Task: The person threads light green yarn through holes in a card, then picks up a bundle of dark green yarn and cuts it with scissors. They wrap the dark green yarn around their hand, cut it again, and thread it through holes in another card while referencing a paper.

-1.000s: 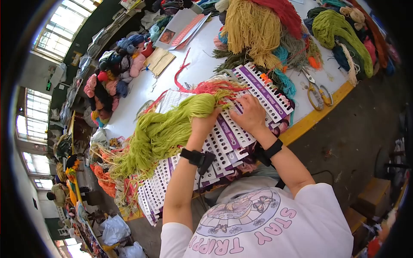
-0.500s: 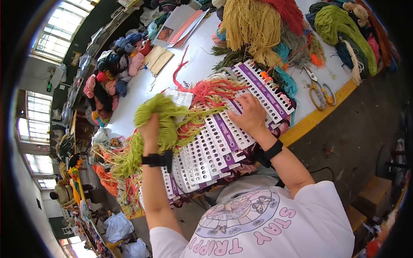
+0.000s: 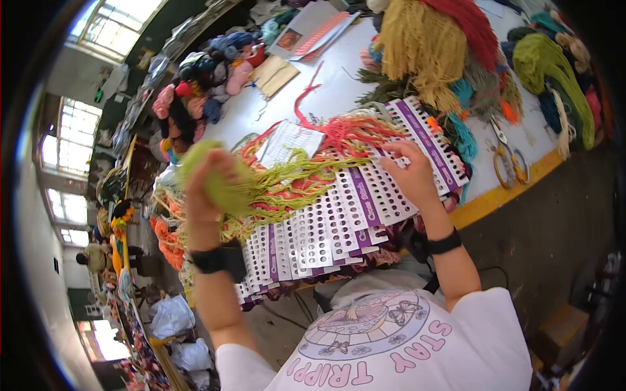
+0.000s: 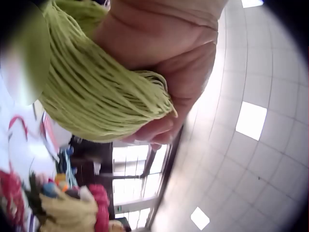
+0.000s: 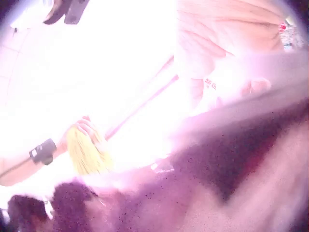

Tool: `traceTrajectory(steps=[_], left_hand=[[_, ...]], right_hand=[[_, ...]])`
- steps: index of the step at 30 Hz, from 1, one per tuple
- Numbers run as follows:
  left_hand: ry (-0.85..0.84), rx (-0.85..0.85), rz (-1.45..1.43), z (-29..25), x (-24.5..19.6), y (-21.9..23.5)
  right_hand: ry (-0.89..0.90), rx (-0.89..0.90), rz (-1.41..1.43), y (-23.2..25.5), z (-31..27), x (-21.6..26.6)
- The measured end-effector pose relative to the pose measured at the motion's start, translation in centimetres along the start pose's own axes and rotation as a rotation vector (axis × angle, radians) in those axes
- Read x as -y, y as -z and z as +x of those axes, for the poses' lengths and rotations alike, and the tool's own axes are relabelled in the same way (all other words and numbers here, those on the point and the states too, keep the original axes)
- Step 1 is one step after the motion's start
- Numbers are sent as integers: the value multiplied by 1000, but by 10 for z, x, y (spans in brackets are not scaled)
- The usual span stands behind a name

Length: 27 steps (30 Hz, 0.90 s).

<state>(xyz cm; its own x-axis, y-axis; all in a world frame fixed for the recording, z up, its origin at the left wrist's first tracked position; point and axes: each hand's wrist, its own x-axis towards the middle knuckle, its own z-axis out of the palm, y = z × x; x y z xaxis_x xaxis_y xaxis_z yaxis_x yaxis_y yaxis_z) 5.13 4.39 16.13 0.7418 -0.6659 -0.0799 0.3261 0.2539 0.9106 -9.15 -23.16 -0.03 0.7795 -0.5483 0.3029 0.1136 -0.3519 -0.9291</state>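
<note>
My left hand (image 3: 202, 186), blurred by motion, grips a bundle of lime-green thread (image 4: 101, 96) at the left. In the left wrist view the strands loop across the palm under curled fingers. More green strands (image 3: 293, 189) trail from it over the cards. My right hand (image 3: 414, 176) rests at the upper end of the fanned thread cards (image 3: 319, 234), fingers loosely bent and thumb apart. These white cards have rows of punched holes and purple printed bands. Coral-red threads (image 3: 352, 133) and a gridded paper sheet (image 3: 290, 144) lie along their far side. The right wrist view is mostly overexposed.
Scissors (image 3: 505, 156) with yellow handles lie near the table's yellow edge (image 3: 548, 169) on the right. Tan yarn (image 3: 420, 58) and red yarn (image 3: 466, 32) are heaped at the back. Coloured skeins (image 3: 195, 91) line the far left. A brown paper piece (image 3: 275, 75) lies beyond the cards.
My left hand has swung left and up with the green thread, drawing its strands out across the cards. My right hand stays by the upper cards, now with its fingers lifted more and bent.
</note>
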Motion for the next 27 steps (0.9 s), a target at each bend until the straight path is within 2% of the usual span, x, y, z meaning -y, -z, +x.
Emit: traceTrajectory(steps=[1,2,5,7,10,13,15,18,21,27], left_hand=[[-126,135,81,11,29,5],[-129,-4,62,11,47,-34],[27,100,-125,31,92,-69],[84,77,-58,33,111,-87],[97,160,98,33,123,-97],[78,133,148,31,129,-100],[99,124,106,30,127,-100],[114,87,67,30,124,-93],[132,64,32,28,122,-91],[155,74,31,30,132,-87]], right_hand=[[-47,4,173,1,0,16],[-71,50,307,2,-1,32],[-71,171,536,-7,-3,53],[-175,158,558,-15,-5,62],[-245,200,689,-24,-8,52],[-305,209,727,-22,-10,54],[-367,182,832,-20,-9,58],[-325,177,1009,-14,-8,65],[-344,157,883,-20,-9,54],[-225,214,605,-32,-14,54]])
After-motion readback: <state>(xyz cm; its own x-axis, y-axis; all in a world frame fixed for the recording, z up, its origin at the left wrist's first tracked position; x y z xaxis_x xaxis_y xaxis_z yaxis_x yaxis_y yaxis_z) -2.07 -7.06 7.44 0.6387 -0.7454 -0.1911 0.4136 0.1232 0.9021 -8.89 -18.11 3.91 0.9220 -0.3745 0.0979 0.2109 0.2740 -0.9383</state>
